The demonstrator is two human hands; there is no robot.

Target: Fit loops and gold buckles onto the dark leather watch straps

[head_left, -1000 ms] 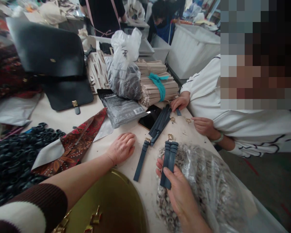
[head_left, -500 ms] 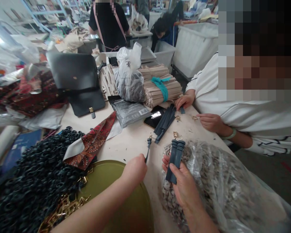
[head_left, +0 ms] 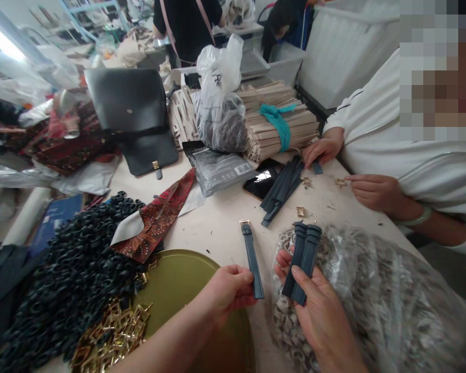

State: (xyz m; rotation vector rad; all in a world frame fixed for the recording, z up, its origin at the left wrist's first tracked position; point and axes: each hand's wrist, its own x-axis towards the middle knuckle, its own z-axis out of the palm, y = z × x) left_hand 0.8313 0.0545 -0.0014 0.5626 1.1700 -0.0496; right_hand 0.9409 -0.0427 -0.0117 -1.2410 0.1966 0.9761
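My left hand (head_left: 236,290) pinches the lower end of a dark blue strap (head_left: 251,256), whose gold buckle points away from me. To its right, my right hand (head_left: 314,300) is closed on two similar buckle straps (head_left: 303,261), held side by side with their loops at the top. Below my left forearm lies an olive round tray (head_left: 194,259). Gold buckles (head_left: 116,324) are heaped at the tray's left, beside a big pile of dark strap loops (head_left: 73,259). Under my right hand sits a clear plastic bag (head_left: 373,290) of greyish rings.
A co-worker's hands (head_left: 380,191) handle small gold pieces at the right. Dark straps (head_left: 283,189) lie by a phone (head_left: 262,178). Farther back stand a tied bundle of beige strips (head_left: 291,124), a plastic bag (head_left: 221,103) and a black bag (head_left: 132,114). Patterned fabric (head_left: 151,223) lies left.
My left hand has turned its strap, so the flat face and buckle now show. The view has shifted, and my right hand keeps hold of its two straps.
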